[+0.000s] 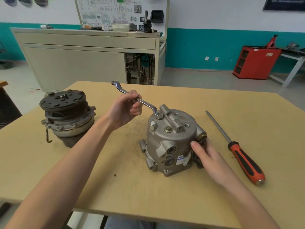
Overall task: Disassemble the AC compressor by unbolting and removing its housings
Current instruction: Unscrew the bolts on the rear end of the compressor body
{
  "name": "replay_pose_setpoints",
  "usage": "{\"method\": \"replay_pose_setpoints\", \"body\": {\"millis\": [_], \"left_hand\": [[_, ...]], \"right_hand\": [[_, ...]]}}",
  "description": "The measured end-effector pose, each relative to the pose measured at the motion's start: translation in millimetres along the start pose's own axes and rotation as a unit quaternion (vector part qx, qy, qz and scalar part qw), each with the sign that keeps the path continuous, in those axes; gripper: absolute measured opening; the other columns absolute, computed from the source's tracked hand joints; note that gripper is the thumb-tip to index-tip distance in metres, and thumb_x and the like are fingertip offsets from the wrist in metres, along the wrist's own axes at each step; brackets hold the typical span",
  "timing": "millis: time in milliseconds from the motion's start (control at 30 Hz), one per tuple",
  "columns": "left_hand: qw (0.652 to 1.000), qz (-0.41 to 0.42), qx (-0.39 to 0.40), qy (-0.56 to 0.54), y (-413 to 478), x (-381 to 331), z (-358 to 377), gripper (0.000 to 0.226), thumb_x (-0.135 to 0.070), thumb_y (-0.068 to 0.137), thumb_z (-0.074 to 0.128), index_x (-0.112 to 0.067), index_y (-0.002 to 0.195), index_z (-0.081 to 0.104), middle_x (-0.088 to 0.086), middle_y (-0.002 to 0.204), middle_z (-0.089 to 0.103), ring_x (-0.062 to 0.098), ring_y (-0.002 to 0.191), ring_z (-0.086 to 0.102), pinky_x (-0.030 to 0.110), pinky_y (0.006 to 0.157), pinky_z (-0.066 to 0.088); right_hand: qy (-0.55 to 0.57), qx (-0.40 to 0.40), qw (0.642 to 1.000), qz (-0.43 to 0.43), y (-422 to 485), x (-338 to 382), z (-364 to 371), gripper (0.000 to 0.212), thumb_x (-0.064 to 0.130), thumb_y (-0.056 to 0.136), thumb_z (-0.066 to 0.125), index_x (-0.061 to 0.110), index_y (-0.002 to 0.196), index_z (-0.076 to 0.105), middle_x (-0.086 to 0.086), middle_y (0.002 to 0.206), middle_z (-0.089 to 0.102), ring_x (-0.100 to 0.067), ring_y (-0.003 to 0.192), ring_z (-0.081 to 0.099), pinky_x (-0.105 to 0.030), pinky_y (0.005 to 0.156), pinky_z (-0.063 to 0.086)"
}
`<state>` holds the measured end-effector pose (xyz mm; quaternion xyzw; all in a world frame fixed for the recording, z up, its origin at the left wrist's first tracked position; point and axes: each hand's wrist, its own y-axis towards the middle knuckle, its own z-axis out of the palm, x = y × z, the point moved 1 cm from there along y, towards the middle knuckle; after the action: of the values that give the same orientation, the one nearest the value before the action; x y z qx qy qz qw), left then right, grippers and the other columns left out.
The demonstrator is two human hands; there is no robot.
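Note:
A grey cast AC compressor (171, 139) stands upright on the tan table (148, 192), rear housing up, with bolts on its top face. My left hand (125, 109) grips the shank of a silver ring wrench (132, 95). The wrench's lower ring sits over a bolt (159, 115) at the far left of the top face. My right hand (204, 154) lies against the compressor's right side with fingers nearly straight, by a brass port and dark wires. Two more bolt heads (152, 126) (168, 129) show on the near part of the top.
A second compressor with a black clutch pulley (66, 111) stands at the table's left. A long screwdriver with an orange and black handle (244, 159) lies at the right. Behind the table are a beige cabinet (85, 52) and a red tool cart (255, 61).

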<state>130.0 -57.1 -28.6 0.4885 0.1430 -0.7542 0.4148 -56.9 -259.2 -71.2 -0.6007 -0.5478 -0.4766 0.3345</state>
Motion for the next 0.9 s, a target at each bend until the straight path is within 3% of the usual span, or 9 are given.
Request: {"method": "replay_pose_setpoints", "body": {"millis": [200,300,367,467,600,667,733,800,900], "left_hand": [[0.980,0.114,-0.160,0.043,-41.0,14.2,15.9,0.025,-0.004,0.094,0.042,-0.012,0.071,0.048,-0.001,0.053,0.047,0.009,0.048,0.038,0.018,0.047,0.033],[0.936,0.197,-0.267,0.119,-68.0,29.5,40.1,0.021,-0.005,0.095,0.044,-0.013,0.076,0.045,-0.004,0.055,0.053,0.008,0.052,0.043,0.019,0.051,0.035],[0.893,0.251,-0.275,0.252,-82.0,37.3,59.9,0.017,-0.017,0.093,0.050,-0.017,0.077,0.045,-0.008,0.060,0.054,0.007,0.057,0.046,0.019,0.056,0.039],[0.781,0.327,-0.210,0.490,-93.7,43.2,82.1,0.017,-0.026,0.088,0.059,-0.019,0.075,0.052,-0.010,0.063,0.055,0.004,0.057,0.050,0.015,0.053,0.040],[0.525,0.489,-0.068,0.693,-79.9,37.8,100.6,0.030,-0.013,0.089,0.060,0.000,0.063,0.058,0.005,0.051,0.048,0.017,0.042,0.039,0.026,0.038,0.032],[0.477,0.506,-0.051,0.716,-71.3,31.7,104.8,0.038,-0.015,0.097,0.050,0.000,0.062,0.058,0.007,0.050,0.048,0.019,0.040,0.038,0.028,0.033,0.032],[0.467,0.516,-0.052,0.716,-69.1,26.3,105.6,0.025,-0.009,0.093,0.055,-0.001,0.069,0.058,0.008,0.052,0.050,0.020,0.039,0.040,0.028,0.031,0.033],[0.490,0.529,-0.063,0.690,-70.1,18.9,106.3,0.015,-0.008,0.090,0.061,-0.004,0.080,0.051,0.007,0.053,0.052,0.018,0.039,0.044,0.028,0.032,0.035],[0.634,0.487,-0.111,0.591,-64.5,-1.5,103.0,0.029,-0.024,0.099,0.047,-0.004,0.078,0.050,0.003,0.058,0.057,0.011,0.046,0.051,0.015,0.041,0.038]], "right_hand": [[0.003,0.002,1.000,-0.006,1.2,-2.1,1.0,0.037,0.062,0.070,0.042,0.055,0.106,0.040,0.044,0.105,0.046,0.034,0.092,0.042,0.008,0.071,0.032],[0.004,0.006,1.000,-0.008,0.6,-2.1,1.1,0.034,0.060,0.071,0.041,0.056,0.105,0.038,0.044,0.103,0.044,0.036,0.089,0.041,0.009,0.069,0.031],[0.003,0.005,1.000,-0.011,0.5,-1.2,0.8,0.030,0.058,0.073,0.041,0.054,0.103,0.039,0.043,0.103,0.043,0.037,0.086,0.040,0.009,0.067,0.031],[-0.003,0.007,1.000,-0.012,0.2,-0.3,1.0,0.027,0.055,0.074,0.041,0.053,0.102,0.039,0.041,0.102,0.043,0.037,0.083,0.040,0.009,0.066,0.032],[-0.008,0.006,1.000,-0.014,1.5,-1.5,1.1,0.032,0.057,0.073,0.041,0.052,0.104,0.039,0.038,0.103,0.046,0.036,0.082,0.041,0.009,0.065,0.032],[-0.011,0.004,1.000,-0.012,1.5,-2.8,0.9,0.035,0.058,0.073,0.041,0.052,0.107,0.040,0.039,0.101,0.046,0.037,0.081,0.041,0.009,0.063,0.032],[-0.004,0.000,1.000,-0.014,1.8,-4.3,0.7,0.038,0.059,0.071,0.042,0.051,0.108,0.041,0.039,0.101,0.047,0.036,0.083,0.042,0.008,0.064,0.033],[0.002,-0.001,1.000,-0.015,2.2,-5.3,0.4,0.037,0.061,0.069,0.043,0.052,0.106,0.041,0.038,0.104,0.049,0.033,0.087,0.044,0.007,0.066,0.034],[0.006,0.001,1.000,-0.016,2.5,-6.7,0.4,0.037,0.062,0.070,0.043,0.052,0.106,0.041,0.039,0.106,0.049,0.032,0.091,0.045,0.007,0.069,0.034]]}}
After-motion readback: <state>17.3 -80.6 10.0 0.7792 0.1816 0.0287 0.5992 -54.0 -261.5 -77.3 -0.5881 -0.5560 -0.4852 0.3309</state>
